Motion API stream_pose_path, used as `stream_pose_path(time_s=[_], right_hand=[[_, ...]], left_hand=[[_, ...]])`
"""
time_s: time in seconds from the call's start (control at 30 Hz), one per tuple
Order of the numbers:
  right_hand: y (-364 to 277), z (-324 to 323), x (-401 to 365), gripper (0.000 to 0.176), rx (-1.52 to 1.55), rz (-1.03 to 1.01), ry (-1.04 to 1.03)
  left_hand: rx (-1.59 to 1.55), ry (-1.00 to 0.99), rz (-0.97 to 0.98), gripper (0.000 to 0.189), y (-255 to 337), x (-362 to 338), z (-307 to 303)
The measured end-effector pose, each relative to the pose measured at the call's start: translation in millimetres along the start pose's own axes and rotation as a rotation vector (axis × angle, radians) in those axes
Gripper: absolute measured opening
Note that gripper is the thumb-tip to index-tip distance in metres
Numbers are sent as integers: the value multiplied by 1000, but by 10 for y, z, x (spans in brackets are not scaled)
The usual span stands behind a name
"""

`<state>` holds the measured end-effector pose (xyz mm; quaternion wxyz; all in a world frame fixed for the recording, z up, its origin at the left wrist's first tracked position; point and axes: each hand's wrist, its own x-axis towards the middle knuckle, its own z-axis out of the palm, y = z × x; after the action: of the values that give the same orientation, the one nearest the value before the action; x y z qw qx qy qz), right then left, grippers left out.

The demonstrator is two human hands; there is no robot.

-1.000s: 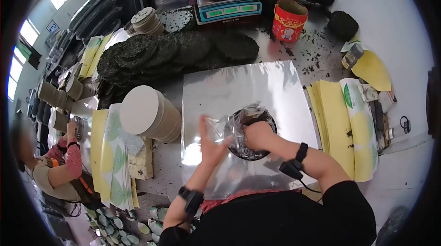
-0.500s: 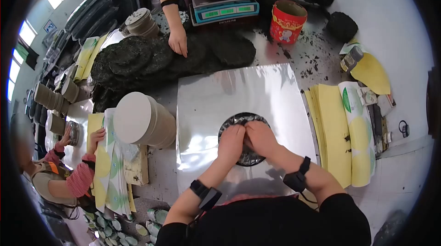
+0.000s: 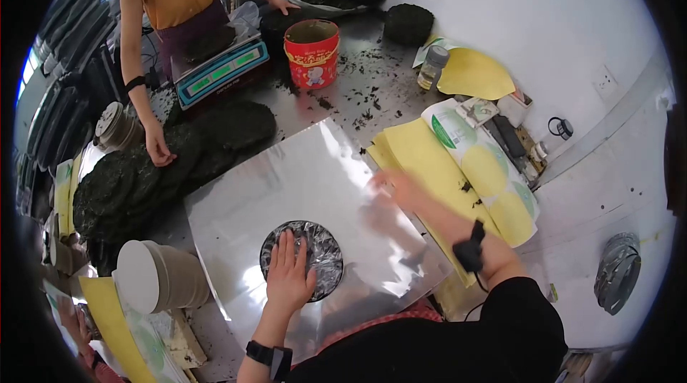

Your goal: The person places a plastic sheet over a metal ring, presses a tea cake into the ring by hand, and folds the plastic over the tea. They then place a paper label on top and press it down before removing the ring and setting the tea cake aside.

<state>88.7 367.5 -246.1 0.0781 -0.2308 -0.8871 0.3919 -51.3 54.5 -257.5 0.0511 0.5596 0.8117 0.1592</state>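
A round, foil-wrapped disc [image 3: 325, 261] with a dark rim lies on a shiny silver sheet [image 3: 265, 197]. My left hand [image 3: 288, 275] rests flat on the disc's left part, its fingers spread and pointing away from me. Off to the right, my right hand [image 3: 393, 188] is raised near the sheet's right edge, beside a stack of yellow paper [image 3: 422, 161]. Motion smears its fingers, so whether they hold anything cannot be made out.
A co-worker's hand [image 3: 159, 145] touches dark round cakes [image 3: 122, 182] at the left. Behind are a scale [image 3: 222, 71] and a red bucket [image 3: 311, 57]. White round lids [image 3: 139, 275] are stacked left of the sheet; a jar [image 3: 432, 68] stands at the right.
The view has turned right. My hands, together at the disc before, are now apart: the left lies flat on it, the right has moved away to the right. The disc's top now shows more.
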Motion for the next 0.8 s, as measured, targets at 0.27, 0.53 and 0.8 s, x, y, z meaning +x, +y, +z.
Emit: stream_pose_path(time_s=[0.27, 0.53, 0.8], right_hand=[[2052, -980, 338, 27, -1035, 121, 656], [218, -710, 171, 20, -508, -70, 348], [-1179, 1038, -772, 78, -445, -571, -327]], left_hand=[[-1, -1, -29, 67, 20, -14, -6], [-85, 6, -49, 76, 0, -35, 14], [-78, -108, 122, 68, -203, -154, 131]])
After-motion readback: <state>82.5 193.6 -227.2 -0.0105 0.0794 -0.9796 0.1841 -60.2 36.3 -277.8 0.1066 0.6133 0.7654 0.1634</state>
